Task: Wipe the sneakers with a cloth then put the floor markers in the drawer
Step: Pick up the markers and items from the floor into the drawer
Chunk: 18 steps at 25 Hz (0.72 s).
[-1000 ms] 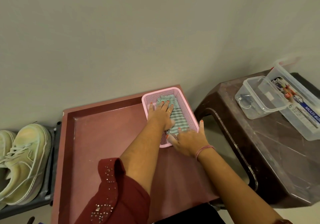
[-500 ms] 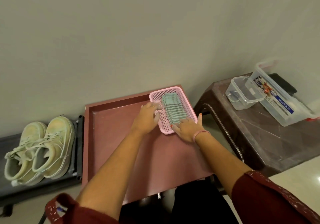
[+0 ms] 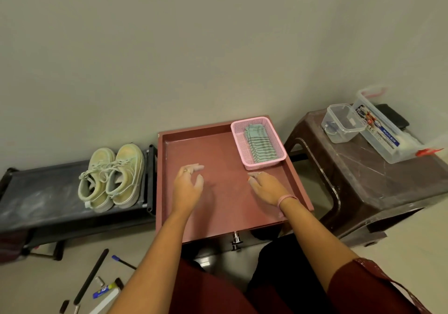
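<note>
Both hands, left (image 3: 188, 185) and right (image 3: 265, 185), hover relaxed and empty over the counter (image 3: 218, 207); cloth (image 3: 259, 144) folded in pink basket (image 3: 264, 164); next, gather floor markers (image 3: 91, 277) together, by their barrels.

Single head cam, wide-angle, looks forward and steeply down from above the person's lap. Wall fills the upper half; red tabletop (image 3: 218, 216) sits centre, close in. No second view to overlap.
</note>
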{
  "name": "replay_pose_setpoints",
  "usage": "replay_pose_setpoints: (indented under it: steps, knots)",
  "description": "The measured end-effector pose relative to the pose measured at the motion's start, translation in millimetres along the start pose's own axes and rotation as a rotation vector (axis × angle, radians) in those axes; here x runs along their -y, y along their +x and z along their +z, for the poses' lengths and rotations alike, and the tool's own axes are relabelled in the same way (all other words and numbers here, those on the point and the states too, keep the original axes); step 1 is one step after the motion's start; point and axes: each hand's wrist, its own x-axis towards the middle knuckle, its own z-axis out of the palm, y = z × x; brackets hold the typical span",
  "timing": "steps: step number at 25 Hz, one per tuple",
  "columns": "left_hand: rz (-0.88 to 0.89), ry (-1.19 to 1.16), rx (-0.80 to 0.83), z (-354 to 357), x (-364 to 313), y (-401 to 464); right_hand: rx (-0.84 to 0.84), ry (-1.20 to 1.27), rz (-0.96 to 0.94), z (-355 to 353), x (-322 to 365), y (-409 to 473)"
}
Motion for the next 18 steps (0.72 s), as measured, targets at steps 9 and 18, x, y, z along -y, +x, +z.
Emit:
replay_pose_setpoints:
  steps: [9,18]
  knots:
    - [-0.109,0.062,0.097,-34,28,-49,0.105,-0.017,0.074,50,7,-48]
    - [-0.214,0.060,0.117,-34,60,-95,0.087,0.032,0.116,102,-14,-74]
